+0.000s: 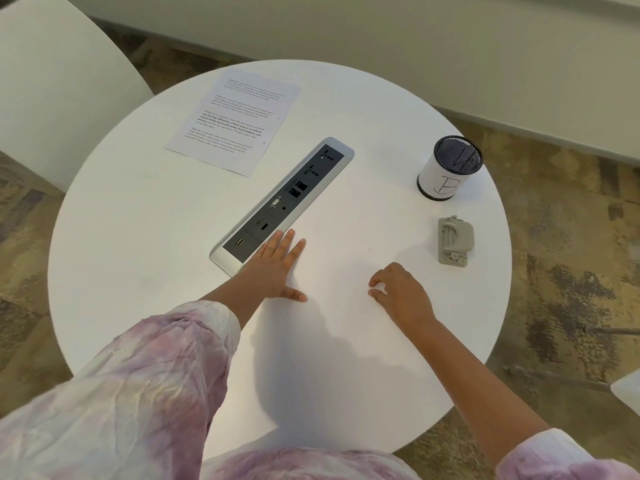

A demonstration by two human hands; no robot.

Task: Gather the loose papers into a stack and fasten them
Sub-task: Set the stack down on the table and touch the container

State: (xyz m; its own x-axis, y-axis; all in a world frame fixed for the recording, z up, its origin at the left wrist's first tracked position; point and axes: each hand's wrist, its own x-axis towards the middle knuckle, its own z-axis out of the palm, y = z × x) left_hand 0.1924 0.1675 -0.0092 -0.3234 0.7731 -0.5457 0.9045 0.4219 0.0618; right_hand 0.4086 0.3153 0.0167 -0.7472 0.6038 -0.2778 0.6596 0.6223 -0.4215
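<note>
Round and white, the counter point(145, 216) presents a smooth matte top above a mottled brown-and-grey floor, with a pale rounded chair to the far left. The papers point(232, 121) lie at the far left of the counter, just beyond the recessed power strip point(282, 200), a long grey and silver panel of sockets set diagonally into the top. They appear as flat printed sheets; whether one sheet or several lie there cannot be told. Such sheets are judged to be very light, thin and floppy, prone to sliding on the slick top and to creasing if pinched hard, so they would best be lifted at a corner or edge, or slid to the rim and taken from beneath. The left hand point(277, 263) rests flat on the counter beside the strip's near end, fingers straight and spread, holding nothing. The right hand point(401, 292) rests near the middle, its fingers loosely curled and holding nothing. Well to the right stand a cylindrical mesh cup point(449, 168) wrapped in white paper marked "B", and a small grey plastic fastening tool point(455, 240), stiff and blocky, likely easy to grip across its sides.
</note>
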